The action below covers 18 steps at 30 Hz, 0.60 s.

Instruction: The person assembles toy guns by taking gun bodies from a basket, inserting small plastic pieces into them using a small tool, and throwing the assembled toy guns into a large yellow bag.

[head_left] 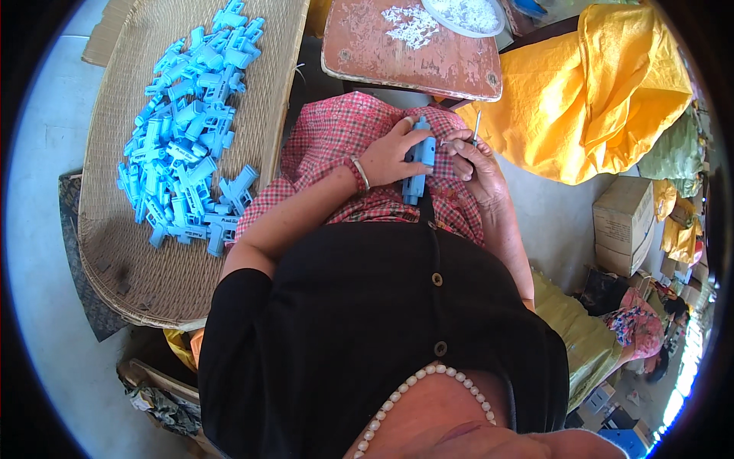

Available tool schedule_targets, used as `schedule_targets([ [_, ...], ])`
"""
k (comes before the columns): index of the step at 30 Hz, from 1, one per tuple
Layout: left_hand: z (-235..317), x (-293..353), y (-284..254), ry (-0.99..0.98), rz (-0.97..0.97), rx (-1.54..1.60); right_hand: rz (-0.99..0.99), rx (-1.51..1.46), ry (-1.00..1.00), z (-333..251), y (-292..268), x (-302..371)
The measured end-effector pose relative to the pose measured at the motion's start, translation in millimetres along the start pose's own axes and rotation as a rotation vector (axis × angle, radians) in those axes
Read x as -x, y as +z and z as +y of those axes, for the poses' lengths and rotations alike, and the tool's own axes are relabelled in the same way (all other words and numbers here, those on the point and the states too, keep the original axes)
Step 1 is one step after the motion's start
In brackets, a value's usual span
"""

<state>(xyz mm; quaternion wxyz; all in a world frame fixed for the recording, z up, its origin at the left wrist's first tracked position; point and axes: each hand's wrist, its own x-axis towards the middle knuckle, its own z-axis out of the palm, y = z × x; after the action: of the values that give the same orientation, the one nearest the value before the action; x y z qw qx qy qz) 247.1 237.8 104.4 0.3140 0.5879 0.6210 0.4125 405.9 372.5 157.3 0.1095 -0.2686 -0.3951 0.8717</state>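
On my lap, over a red checked cloth (329,126), lies a light blue plastic toy gun (415,187). My left hand (386,159) is closed around it, thumb and fingers on its sides. Just to the right, my right hand (482,170) is closed on a slim tool with a thin metal shaft (479,122) that points up and away. Its handle is mostly hidden in the fingers, so its exact kind does not show. The right fingertips are close to the toy gun's side; I cannot tell if they touch it.
A large woven tray (115,252) at the left bears a heap of blue toy guns (187,130). Ahead, a worn reddish board (382,61) carries small white pieces (413,27) and a bowl (493,30) of them. Yellow sacking (589,92) and a cardboard box (623,222) are at the right.
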Motion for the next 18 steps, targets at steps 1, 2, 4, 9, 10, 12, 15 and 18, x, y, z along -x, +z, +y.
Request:
schedule_targets([
  [1,-2.6,4.3,4.0,-0.026,0.034,0.043,-0.016,0.008,0.028,0.9,0.6,1.5],
  [2,-3.8,7.0,7.1,-0.053,0.069,0.089,-0.010,0.008,0.034,3.5,-0.5,1.2],
  [4,-7.5,9.1,10.5,-0.011,0.110,0.102,-0.025,0.078,0.105,11.9,-2.5,-0.8],
  [9,-8.9,4.9,10.1,0.004,0.094,0.163,0.015,0.139,0.109,15.0,-5.5,-8.8],
  [10,-8.8,4.1,9.4,0.003,0.094,0.166,0.030,0.141,0.102,13.8,-4.2,-10.7],
  [12,-7.8,3.9,9.6,-0.011,0.095,0.186,0.050,0.144,0.102,13.5,-3.2,-12.6],
  [15,-13.6,1.1,12.5,-0.034,0.113,0.339,0.017,0.157,0.122,13.0,-1.2,-16.0],
  [18,-19.6,-1.3,12.2,-0.028,0.077,0.328,0.014,0.142,0.158,12.8,1.3,-15.4],
])
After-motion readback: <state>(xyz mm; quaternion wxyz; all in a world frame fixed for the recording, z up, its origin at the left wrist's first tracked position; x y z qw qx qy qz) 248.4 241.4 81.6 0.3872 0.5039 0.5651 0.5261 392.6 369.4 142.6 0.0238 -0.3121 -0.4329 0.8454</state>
